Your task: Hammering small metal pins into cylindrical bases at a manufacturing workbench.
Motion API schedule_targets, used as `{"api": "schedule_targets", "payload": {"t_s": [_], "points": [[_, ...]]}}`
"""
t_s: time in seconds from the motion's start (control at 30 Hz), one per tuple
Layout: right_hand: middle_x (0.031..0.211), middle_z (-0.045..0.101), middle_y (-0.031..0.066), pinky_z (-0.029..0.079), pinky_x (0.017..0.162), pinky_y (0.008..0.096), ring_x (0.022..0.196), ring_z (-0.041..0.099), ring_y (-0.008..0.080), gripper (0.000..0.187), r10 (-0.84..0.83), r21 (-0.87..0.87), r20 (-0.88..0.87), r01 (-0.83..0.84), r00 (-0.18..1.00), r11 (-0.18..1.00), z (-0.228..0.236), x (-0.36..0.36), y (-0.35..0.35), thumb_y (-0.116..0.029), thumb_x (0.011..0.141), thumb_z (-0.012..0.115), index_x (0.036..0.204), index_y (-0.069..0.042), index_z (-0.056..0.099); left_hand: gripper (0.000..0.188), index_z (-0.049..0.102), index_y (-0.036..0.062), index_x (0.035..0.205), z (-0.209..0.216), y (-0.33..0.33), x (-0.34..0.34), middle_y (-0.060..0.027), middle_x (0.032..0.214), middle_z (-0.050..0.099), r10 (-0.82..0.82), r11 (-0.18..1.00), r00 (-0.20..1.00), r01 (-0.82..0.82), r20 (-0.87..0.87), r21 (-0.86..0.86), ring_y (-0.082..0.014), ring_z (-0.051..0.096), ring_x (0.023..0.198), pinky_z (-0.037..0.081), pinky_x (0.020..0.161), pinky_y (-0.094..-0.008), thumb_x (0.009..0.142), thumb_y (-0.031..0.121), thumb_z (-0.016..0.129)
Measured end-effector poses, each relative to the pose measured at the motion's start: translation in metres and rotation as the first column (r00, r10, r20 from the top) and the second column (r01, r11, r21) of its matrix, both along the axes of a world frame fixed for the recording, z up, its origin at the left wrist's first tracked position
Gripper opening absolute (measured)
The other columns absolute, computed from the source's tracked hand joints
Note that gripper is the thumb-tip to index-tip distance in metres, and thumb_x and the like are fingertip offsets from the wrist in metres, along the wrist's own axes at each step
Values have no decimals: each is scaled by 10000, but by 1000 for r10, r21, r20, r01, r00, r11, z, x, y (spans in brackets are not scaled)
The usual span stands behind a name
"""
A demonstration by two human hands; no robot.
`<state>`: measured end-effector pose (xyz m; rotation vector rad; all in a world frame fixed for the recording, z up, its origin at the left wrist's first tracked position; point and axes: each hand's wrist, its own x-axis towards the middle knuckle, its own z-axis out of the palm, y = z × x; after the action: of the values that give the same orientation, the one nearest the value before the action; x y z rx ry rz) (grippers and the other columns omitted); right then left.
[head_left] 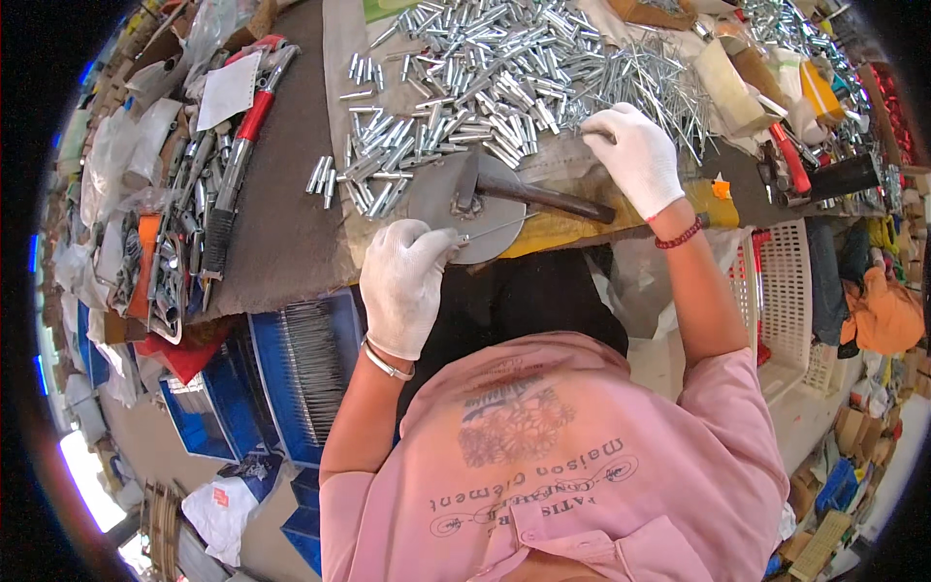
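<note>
Noted on workbench: metal sleeves heaped far; thin rods far right; round grey plate near; hand tools left.

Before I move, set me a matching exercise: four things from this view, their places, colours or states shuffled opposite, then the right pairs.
Things
1. hammer
2. left hand
3. bin of metal rods
4. basket

Matches
A. blue
B. on the right, below the tabletop
C. partly over a round plate
D. pinching a thin rod

Pairs: 1-C, 2-D, 3-A, 4-B
</note>
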<state>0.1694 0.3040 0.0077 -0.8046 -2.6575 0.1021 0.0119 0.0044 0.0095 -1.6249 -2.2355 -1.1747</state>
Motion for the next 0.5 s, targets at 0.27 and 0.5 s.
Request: {"api": "schedule_targets", "payload": {"t_s": [0.27, 0.5], "points": [[985, 715, 74, 573, 807, 402, 922, 725, 301, 109, -2, -108, 42, 7, 999, 994, -1, -14, 1, -188, 908, 758, 973, -107, 788, 224, 758, 124, 974, -3, -1, 0, -84, 897, 657, -1, 1000, 1000, 1, 10, 22, -328, 659, 860, 524, 748, -439, 782, 27, 822], [922, 700, 93, 557, 770, 339, 829, 694, 214, 113, 104, -345, -183, -163, 977, 924, 5, -5, -13, -94, 876, 775, 953, -25, 730, 219, 754, 130, 961, -15, -7, -1, -84, 911, 649, -32, 999, 996, 30, 85, 23, -327, 663, 854, 530, 737, -434, 781, 20, 814]]}}
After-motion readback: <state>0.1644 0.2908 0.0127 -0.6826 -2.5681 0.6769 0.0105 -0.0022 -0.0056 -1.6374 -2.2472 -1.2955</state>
